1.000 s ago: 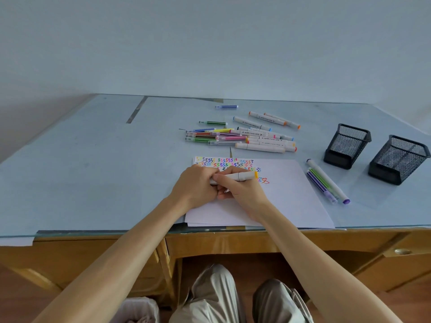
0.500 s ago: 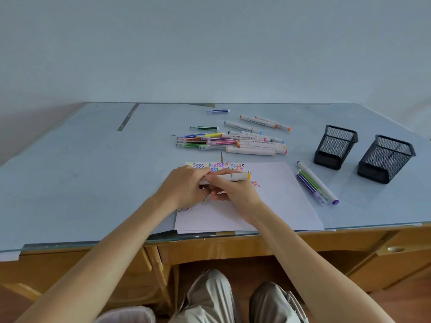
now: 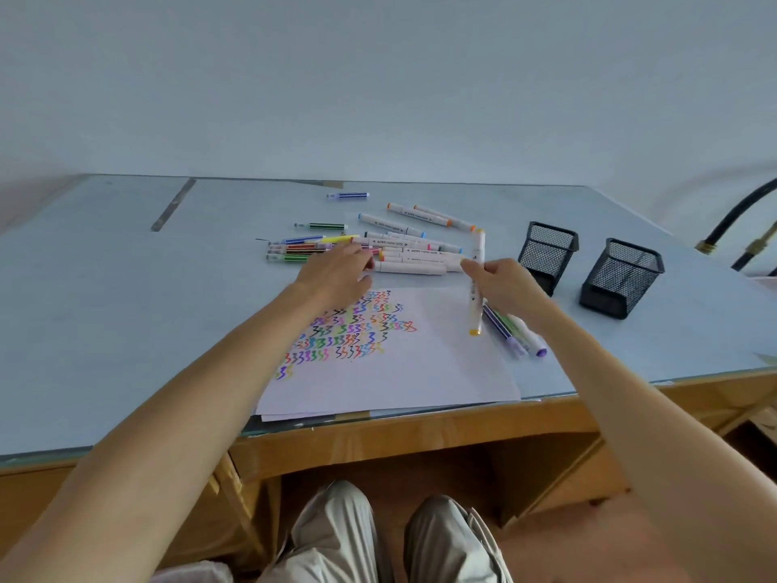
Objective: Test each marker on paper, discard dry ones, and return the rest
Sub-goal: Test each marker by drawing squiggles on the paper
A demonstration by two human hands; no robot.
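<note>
Partly hidden markers [image 3: 511, 330], right hand [image 3: 504, 288] over them

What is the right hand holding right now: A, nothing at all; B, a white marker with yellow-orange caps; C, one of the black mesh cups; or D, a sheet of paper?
B: the right hand has its grip around a white marker with yellow-orange ends, held above the paper's right edge, while both mesh cups stand untouched to the right.

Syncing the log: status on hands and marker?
Right hand holds capped white marker upright over paper. Left hand reaching into pile, grip unclear. Cups unobstructed.
</note>
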